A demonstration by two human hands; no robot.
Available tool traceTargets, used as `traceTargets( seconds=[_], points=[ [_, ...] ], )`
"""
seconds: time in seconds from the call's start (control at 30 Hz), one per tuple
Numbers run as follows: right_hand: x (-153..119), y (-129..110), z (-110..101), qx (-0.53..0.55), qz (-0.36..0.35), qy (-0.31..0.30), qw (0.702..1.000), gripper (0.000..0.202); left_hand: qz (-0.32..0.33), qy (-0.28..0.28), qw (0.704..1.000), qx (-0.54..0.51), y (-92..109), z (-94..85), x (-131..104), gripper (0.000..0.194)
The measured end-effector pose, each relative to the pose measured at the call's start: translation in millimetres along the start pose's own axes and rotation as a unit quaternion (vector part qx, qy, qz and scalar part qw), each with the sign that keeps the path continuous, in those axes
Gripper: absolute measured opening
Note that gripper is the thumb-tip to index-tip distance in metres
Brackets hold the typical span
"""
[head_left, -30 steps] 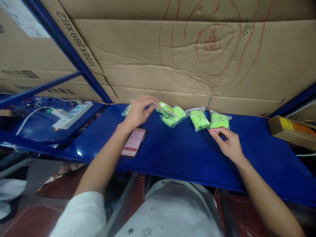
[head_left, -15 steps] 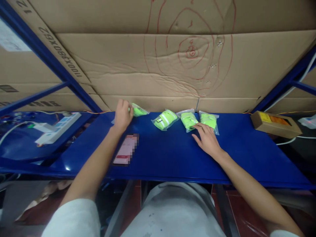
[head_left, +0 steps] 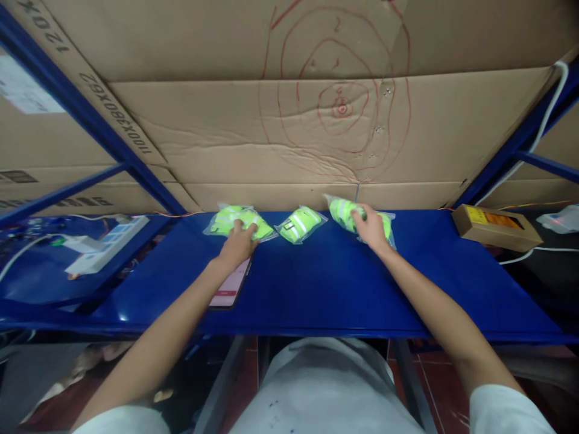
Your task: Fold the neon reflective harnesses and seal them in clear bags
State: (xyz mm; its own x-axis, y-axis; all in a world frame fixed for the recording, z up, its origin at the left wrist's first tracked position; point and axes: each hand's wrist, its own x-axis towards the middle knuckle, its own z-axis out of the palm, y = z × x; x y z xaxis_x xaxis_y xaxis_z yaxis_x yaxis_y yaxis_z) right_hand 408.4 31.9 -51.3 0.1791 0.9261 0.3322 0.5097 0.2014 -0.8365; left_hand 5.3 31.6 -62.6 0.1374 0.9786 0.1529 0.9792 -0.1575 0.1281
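Several clear bags with neon-green, silver-striped contents lie along the back of the blue table. My left hand has its fingers bent over a green bag at the left, beside another green bag. One middle bag lies apart from both hands. At the right, my right hand grips a green bag, its left end tilted up. Partly behind this hand is one more bag. A phone lies below my left hand, its top end covered.
A cardboard wall with red rings drawn on it stands behind the blue table. At the left lies a white power strip; at the right, a small brown box and white cables.
My left hand has moved down and right onto a green bag, uncovering the leftmost bags. My right hand has moved up and closed on a bag, which now tilts. The camera view has shifted slightly.
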Motion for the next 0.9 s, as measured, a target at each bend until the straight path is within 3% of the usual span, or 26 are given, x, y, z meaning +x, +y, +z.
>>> traceTargets(
  seconds=[0.17, 0.33, 0.4, 0.47, 0.5, 0.6, 0.67, 0.77, 0.9],
  points=[
    [-1, 0, -31, 0.206, 0.096, -0.013, 0.974, 0.044, 0.026, 0.005, 0.998, -0.062, -5, 3.8, 7, 0.028],
    [-16, -7, -39, 0.344, 0.144, -0.067, 0.926, 0.034, 0.075, -0.001, 0.987, -0.139, -17, -22.3, 8, 0.016],
    [-21, -11, -40, 0.375, 0.158, -0.092, 0.909, 0.033, 0.073, 0.024, 0.983, -0.169, -2, -32.1, 1, 0.017],
    [-26, -14, -39, 0.389, 0.171, -0.121, 0.897, 0.032, 0.068, 0.044, 0.968, -0.237, 30, -34.5, -11, 0.023],
    [-29, -15, -38, 0.392, 0.176, -0.136, 0.893, 0.032, 0.052, 0.029, 0.915, -0.399, 50, -32.6, -17, 0.029],
    [-38, -18, -34, 0.389, 0.183, -0.178, 0.885, 0.033, 0.054, -0.053, 0.838, -0.541, 113, -19.2, -33, 0.052],
    [-41, -19, -29, 0.368, 0.182, -0.192, 0.891, 0.036, 0.044, -0.076, 0.794, -0.601, 143, -8.5, -36, 0.055],
    [-39, -14, -22, 0.294, 0.143, -0.134, 0.935, 0.05, 0.022, -0.062, 0.758, -0.648, 161, 4.8, -31, 0.048],
    [-32, 0, -18, 0.229, 0.077, -0.039, 0.97, 0.076, 0.0, -0.076, 0.712, -0.698, 158, 17.9, -24, 0.045]
  ],
)
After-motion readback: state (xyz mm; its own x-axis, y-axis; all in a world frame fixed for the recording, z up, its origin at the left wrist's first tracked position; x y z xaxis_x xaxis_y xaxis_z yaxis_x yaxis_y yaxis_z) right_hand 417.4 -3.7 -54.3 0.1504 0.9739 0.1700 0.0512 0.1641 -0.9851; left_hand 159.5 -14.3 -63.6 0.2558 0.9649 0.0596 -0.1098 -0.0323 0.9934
